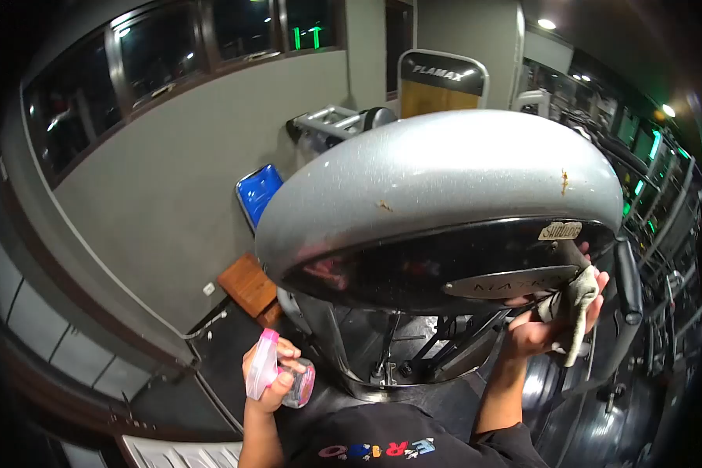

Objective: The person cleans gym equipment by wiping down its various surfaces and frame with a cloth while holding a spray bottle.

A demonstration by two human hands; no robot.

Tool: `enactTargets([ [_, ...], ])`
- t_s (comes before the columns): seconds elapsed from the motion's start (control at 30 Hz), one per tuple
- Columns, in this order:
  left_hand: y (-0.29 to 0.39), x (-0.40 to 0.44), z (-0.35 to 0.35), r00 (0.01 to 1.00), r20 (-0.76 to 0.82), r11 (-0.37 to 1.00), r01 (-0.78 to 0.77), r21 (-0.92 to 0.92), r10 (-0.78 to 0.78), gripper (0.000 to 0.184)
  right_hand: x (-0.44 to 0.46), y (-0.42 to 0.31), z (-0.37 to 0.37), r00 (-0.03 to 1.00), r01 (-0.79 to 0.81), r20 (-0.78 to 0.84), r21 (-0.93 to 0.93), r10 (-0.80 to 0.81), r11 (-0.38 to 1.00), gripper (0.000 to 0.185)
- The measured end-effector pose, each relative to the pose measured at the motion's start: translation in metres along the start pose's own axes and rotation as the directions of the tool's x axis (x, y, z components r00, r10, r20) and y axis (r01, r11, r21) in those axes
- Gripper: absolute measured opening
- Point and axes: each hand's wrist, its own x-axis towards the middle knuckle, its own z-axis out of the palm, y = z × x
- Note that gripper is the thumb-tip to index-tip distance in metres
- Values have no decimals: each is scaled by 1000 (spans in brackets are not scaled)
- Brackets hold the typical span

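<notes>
The machine cover point(444, 168), its long axis running roughly nine to three, lay at eleven o'clock from the nearer right hand point(532, 334), half-curled round a cloth point(582, 299), and at one from the left hand point(269, 399), closed round a spray bottle point(299, 385)

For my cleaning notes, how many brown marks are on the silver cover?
2. A smaller brown mark left of the middle of the silver cover; a taller brown mark near its right end. The far side may hide more.

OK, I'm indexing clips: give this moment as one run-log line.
left hand: pink-topped spray bottle | right hand: cloth, by machine's black panel | beyond: blue pad
</notes>
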Motion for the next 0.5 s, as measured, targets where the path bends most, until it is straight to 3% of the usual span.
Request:
enactTargets([
  [0.03, 0, 4, -6, 1000, 2, 1000, 10, -15, -10, 55, 5, -5, 6, 998, -7, -68, 11, 8, 1000, 58],
  [0.1, -2, 8, -20, 996, 76, 999, 39, -31, -37, 56, 17, -22, 12, 952, -169, -287, -203, 106, 965, 53],
  [0.13, -2, 12, -25, 995, 82, 997, 59, -41, -56, 56, 24, -28, 19, 874, -238, -439, -12, 209, 971, 49],
  [0.17, -2, 15, -30, 993, 91, 995, 81, -50, -77, 56, 22, -28, 10, 831, -273, -475, 106, 290, 956, 46],
  [0.23, -2, 20, -41, 987, 121, 993, 108, -42, -102, 58, 6, -21, -16, 642, -426, -631, 178, 435, 887, 46],
  [0.27, -3, 21, -48, 984, 136, 992, 118, -41, -112, 59, -1, -24, -19, 603, -459, -638, 212, 478, 863, 51],
  [0.37, -10, 18, -61, 973, 171, 986, 164, -31, -156, 61, -7, -36, 4, 663, -469, -608, 119, 438, 875, 45],
  [0.43, -15, 15, -68, 964, 172, 976, 214, -35, -205, 62, -17, -49, 22, 695, -581, -479, 65, 536, 811, 44],
  [0.47, -20, 12, -71, 961, 175, 973, 226, -43, -216, 62, -20, -56, 37, 871, -431, -360, -237, 333, 871, 44],
  [0.5, -18, 11, -72, 957, 189, 972, 231, -43, -219, 62, -20, -62, 55, 976, -206, -162, -492, 143, 846, 45],
])
